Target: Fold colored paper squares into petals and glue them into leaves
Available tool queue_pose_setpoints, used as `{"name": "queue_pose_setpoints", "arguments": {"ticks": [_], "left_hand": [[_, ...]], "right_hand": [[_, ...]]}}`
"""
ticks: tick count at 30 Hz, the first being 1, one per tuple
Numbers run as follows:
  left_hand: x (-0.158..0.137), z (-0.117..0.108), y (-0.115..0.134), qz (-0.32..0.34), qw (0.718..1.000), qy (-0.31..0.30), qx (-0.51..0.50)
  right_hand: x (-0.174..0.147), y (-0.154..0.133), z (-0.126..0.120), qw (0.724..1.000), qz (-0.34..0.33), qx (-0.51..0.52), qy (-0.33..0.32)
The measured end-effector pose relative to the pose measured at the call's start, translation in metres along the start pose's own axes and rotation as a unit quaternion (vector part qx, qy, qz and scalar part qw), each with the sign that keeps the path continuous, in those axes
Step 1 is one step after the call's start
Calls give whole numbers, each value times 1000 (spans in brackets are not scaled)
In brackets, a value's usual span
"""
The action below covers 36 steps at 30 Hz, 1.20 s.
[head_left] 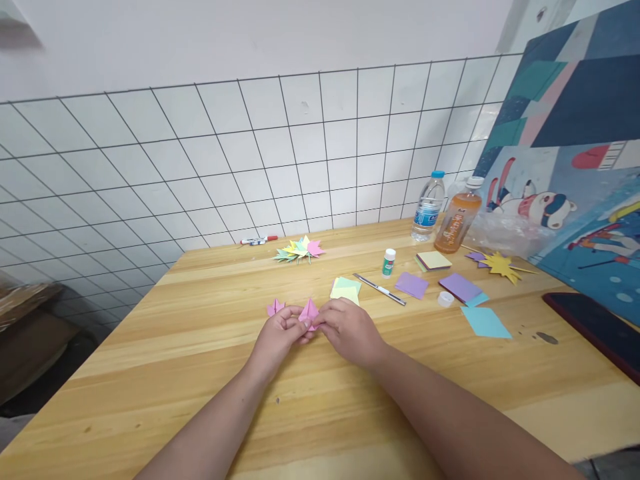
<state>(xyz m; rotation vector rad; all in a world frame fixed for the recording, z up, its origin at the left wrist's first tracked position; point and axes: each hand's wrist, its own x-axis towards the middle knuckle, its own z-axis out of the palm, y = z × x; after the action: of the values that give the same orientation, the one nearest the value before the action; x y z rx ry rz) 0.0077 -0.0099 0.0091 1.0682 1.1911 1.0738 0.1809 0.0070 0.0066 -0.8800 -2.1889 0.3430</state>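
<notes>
A small piece of folded pink paper (309, 313) is held between both hands above the wooden table. My left hand (283, 330) pinches it from the left, thumb on its front. On the other side, the fingers of my right hand (351, 328) are closed on its right edge. Just behind my left hand lies another folded pink paper piece (275, 307), partly hidden by the fingers. Beyond my right hand are green and yellow paper squares (346, 288), their near part covered by that hand.
Farther back lie a pile of folded paper pieces (301, 249) and markers (259, 240). A glue stick (389, 263), a utility knife (380, 289), purple paper (412, 285) and blue paper (486, 323) are to the right. A water bottle (429, 207), an orange drink bottle (459, 217) and a phone (595, 330) stand or lie beyond.
</notes>
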Motion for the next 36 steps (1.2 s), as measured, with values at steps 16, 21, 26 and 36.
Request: {"name": "queue_pose_setpoints", "arguments": {"ticks": [16,21,26,36], "left_hand": [[1,-5,-2,-27,998,-20,-48],[1,-5,-1,-27,997,-32,-58],[0,-4,2,-36,996,-26,-72],[1,-5,0,-41,996,-26,-74]], "right_hand": [[2,-5,2,992,52,113,24],[0,-4,-3,996,14,86,5],[-1,1,-4,999,-19,8,-30],[1,5,0,998,-15,59,23]]}}
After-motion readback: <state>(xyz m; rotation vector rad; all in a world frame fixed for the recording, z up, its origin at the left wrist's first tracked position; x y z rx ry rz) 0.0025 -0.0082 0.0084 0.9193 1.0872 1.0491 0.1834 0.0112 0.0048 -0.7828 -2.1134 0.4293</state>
